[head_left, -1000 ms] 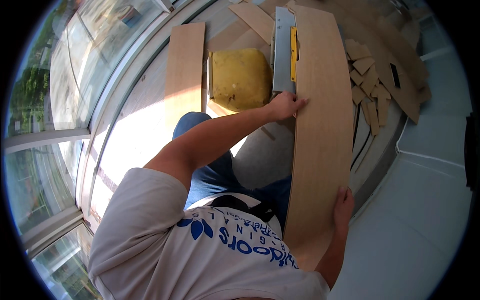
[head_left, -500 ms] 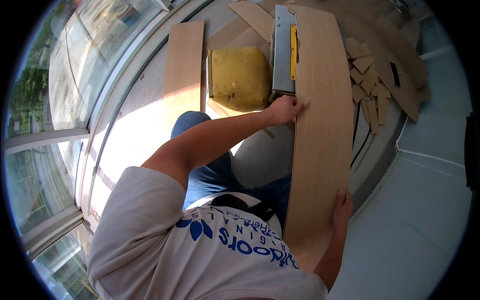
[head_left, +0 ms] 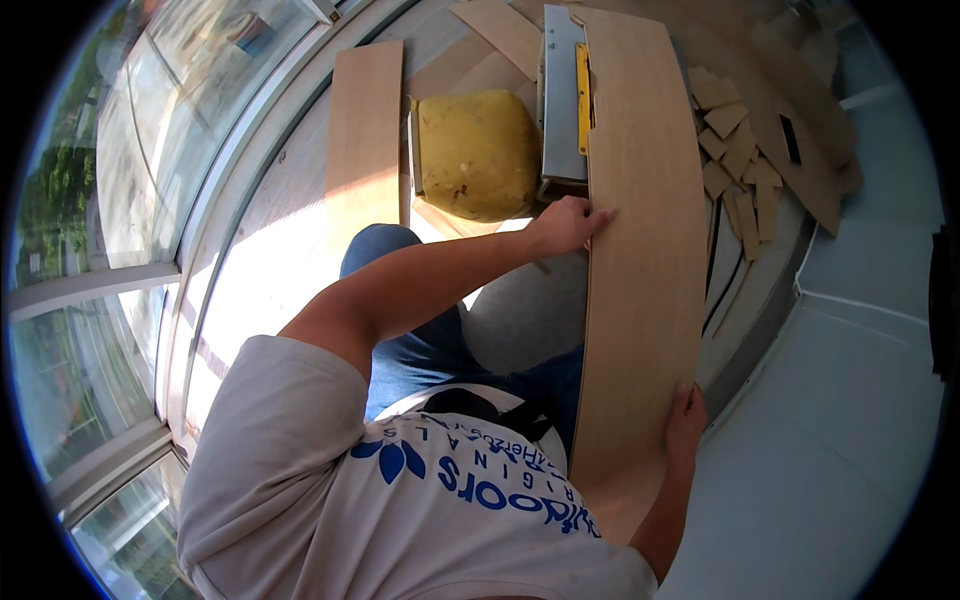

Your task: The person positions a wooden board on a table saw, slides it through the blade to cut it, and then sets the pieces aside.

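Note:
A long, light wood-look plank (head_left: 645,230) runs lengthwise from beside my body to the far side, its far part lying over a grey metal machine table (head_left: 563,120) with a yellow strip (head_left: 583,100) on it. My left hand (head_left: 568,225) is closed on the plank's left edge, thumb on the top face, just nearer to me than the machine. Farther back along the right edge, close to my body, my right hand (head_left: 686,418) grips the plank, its fingertips over the edge. The undersides of plank and hands are hidden.
A worn yellow block-like object (head_left: 478,155) stands left of the machine. Another plank (head_left: 366,130) lies on the floor near the windows (head_left: 130,240). Several board offcuts (head_left: 738,150) are piled at right, with a dark cable (head_left: 725,290) nearby. A pale wall (head_left: 850,400) closes the right side.

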`<state>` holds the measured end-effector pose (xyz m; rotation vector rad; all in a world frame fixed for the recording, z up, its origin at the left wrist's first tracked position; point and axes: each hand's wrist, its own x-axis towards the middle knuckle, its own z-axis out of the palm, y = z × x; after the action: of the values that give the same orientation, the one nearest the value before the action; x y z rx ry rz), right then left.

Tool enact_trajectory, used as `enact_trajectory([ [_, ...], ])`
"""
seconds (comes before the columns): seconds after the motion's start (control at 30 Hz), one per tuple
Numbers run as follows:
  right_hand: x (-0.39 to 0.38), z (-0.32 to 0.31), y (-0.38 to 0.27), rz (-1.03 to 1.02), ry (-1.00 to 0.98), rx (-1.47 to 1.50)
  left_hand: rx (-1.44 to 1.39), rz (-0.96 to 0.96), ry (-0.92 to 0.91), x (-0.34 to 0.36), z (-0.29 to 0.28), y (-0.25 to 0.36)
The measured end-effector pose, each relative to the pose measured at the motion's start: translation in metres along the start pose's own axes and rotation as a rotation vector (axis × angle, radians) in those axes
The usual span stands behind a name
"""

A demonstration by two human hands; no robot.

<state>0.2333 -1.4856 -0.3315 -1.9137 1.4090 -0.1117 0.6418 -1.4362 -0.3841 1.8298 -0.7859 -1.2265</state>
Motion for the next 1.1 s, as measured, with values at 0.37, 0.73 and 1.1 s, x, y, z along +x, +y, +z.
enact_trajectory([
  [0.37,-0.008,-0.002,0.002,0.003,0.016,-0.064,-0.015,-0.016,-0.034,-0.01,0.005,0.002],
  [0.73,-0.018,-0.001,0.018,0.004,0.017,-0.075,0.048,-0.079,-0.053,-0.017,0.012,-0.005],
  [1.1,-0.027,0.002,0.038,-0.016,0.021,-0.086,0.034,-0.075,-0.084,-0.02,0.019,-0.016],
])
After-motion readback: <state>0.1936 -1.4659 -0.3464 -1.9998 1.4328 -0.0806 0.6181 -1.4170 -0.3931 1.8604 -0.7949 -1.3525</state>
